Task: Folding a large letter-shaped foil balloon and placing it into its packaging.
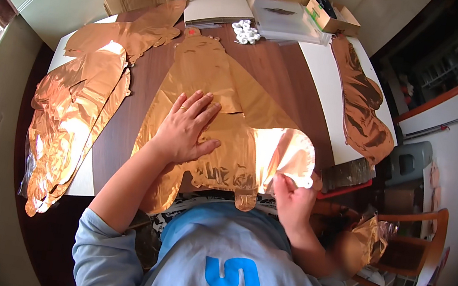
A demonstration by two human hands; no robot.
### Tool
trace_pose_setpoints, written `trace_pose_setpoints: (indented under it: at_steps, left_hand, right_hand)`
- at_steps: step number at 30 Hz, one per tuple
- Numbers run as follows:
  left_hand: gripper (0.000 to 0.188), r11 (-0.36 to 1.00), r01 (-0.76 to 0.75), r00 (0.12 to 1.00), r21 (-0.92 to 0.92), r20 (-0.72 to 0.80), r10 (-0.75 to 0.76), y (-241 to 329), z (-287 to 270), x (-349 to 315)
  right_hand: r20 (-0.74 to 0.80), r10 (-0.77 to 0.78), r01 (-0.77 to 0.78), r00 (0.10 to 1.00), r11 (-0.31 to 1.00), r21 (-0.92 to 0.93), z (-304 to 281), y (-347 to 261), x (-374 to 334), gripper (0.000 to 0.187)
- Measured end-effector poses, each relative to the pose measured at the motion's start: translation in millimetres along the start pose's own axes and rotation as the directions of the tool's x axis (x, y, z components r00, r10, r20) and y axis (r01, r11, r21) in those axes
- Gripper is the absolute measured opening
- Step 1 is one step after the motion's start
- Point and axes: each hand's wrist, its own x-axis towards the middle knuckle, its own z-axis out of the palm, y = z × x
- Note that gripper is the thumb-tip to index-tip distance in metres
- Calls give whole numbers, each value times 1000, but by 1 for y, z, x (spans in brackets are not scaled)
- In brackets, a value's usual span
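Note:
A flat, uninflated copper-coloured foil balloon [247, 101] lies across the middle of the dark brown table, its narrow end far and its wide, lobed end at the near edge. My left hand [187, 128] rests palm down on its left part, fingers stretched and a ring on one of them. At the near right corner, my right hand [294, 201] is closed with fingertips pinched at the balloon's edge, beside a lobe that glares in the light. Part of that edge is hidden behind the fingers. A small red mark shows near the far tip.
More flat foil balloons [76, 114] lie at the left, and another [359, 100] rests on a white board at the right. Toward the back are white rolls [245, 32], clear plastic sheets [288, 22] and a small carton [333, 19]. A wooden chair [428, 255] stands at right.

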Motion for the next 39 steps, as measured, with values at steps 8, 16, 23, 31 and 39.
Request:
trace_pose_setpoints:
  at_steps: [8,16,23,31,39]
  left_hand:
    - [77,1000,-2,1000,19,-21,3,-1,2,-2]
    - [76,999,-9,1000,33,-9,10,-2,2,-1]
    - [74,1000,-16,1000,25,-3,16,-3,4,0]
    - [75,998,-17,999,57,42,15,-4,2,0]
    - [76,999,-11,1000,43,19,10,-1,0,0]
  right_hand:
    - [96,-465,458,880,778,-431,9,-26,4,15]
    - [204,-541,579,816,762,-290,24,-30,6,19]
    - [383,-580,677,720,709,-199,26,-14,7,31]
    - [361,-533,614,766,772,-164,6,26,68,29]
    - [502,-505,684,702,675,-276,21,17,72,50]
